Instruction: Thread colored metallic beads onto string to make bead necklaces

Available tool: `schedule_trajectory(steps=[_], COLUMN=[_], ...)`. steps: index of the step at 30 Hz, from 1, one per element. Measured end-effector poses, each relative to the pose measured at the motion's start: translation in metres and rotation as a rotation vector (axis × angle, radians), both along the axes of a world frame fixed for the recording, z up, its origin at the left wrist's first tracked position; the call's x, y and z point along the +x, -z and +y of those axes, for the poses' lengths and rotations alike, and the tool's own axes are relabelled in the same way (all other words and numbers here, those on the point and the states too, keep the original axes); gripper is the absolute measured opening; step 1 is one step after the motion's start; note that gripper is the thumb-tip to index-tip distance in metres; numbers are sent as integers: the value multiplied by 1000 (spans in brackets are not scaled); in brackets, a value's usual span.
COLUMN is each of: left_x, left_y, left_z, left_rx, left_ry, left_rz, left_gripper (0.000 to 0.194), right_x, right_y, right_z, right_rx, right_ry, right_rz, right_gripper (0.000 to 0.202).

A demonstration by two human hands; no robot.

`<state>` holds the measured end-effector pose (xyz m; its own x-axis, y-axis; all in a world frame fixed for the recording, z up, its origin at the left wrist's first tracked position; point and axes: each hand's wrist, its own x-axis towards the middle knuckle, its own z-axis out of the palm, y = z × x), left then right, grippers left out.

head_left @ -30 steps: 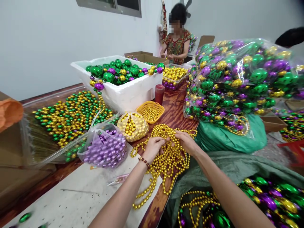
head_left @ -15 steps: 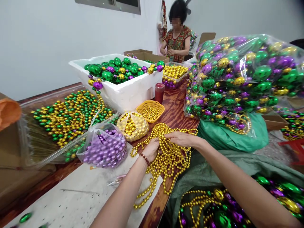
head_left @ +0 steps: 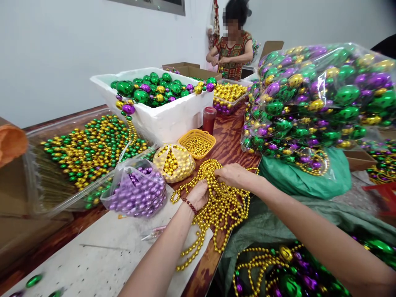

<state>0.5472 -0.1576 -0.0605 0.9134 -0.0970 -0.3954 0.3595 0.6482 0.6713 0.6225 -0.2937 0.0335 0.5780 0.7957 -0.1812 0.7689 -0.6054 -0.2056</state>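
A tangled heap of gold bead strands (head_left: pixel 227 206) lies on the table's right edge, some strands hanging toward its corner. My left hand (head_left: pixel 199 194), with a brown bead bracelet (head_left: pixel 189 205) at the wrist, is closed on the strands from the left. From the right, my right hand (head_left: pixel 232 175) pinches strands near the top of the heap, its fingertips pointing left. The two hands are a short way apart. Just beyond them are a yellow basket (head_left: pixel 202 154) of small gold beads and a clear bag of gold beads (head_left: pixel 173 163).
A bag of purple beads (head_left: pixel 136 192) and a clear bin (head_left: pixel 71 198) stand left. Behind is a white foam box (head_left: pixel 173 121) of green ornaments beside a red jar (head_left: pixel 209 119). A large bag of ornaments (head_left: pixel 309 99) is at right. A co-worker (head_left: pixel 233 49) works at the back.
My right hand's fingers have curled in more tightly at the gold strands. My left hand stays nearly in place. The co-worker's hands have shifted slightly, and the view has moved a little.
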Motion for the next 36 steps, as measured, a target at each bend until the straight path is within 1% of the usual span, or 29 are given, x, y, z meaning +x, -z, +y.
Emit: schedule_trajectory(steps=[2,6,9,15,19,22,24,26,28,30,33,36], left_x=[0,-2,-3,-5,-10,-19,-24,-28,-31,-34,-39,-42], left_y=[0,0,-1,-9,-20,-28,-31,-31,-30,-27,-23,-19], left_z=[2,4,5,6,13,21,25,28,30,30,31,33], left_rx=[-16,-60,-102,-194,-224,-210,-170,-117,-76,-49,-22,-6], left_ry=[0,18,18,6,8,20,-2,-48,-87,-96,-83,-98], left_rz=[-4,-20,-43,-102,-137,-148,-151,-145,-120,-68,2,31], left_gripper=[18,17,16,24,20,10,14,18,16,15,16,17], right_x=[2,6,7,3,7,16,22,27,30,32,33,32], right_y=[1,6,9,18,30,31,23,11,-3,-16,-35,-53], right_z=[-2,-10,-18,-35,-47,-58,-64,-70,-75,-77,-79,-80], right_rx=[7,89,186,430,637,832,950,1069,1208,1341,1451,1502], right_ry=[23,76,136,277,445,603,671,714,749,768,735,648], right_rz=[4,43,96,271,372,432,455,492,563,620,588,528], right_gripper=[16,16,18,19,16,15,17,18,18,16,11,8])
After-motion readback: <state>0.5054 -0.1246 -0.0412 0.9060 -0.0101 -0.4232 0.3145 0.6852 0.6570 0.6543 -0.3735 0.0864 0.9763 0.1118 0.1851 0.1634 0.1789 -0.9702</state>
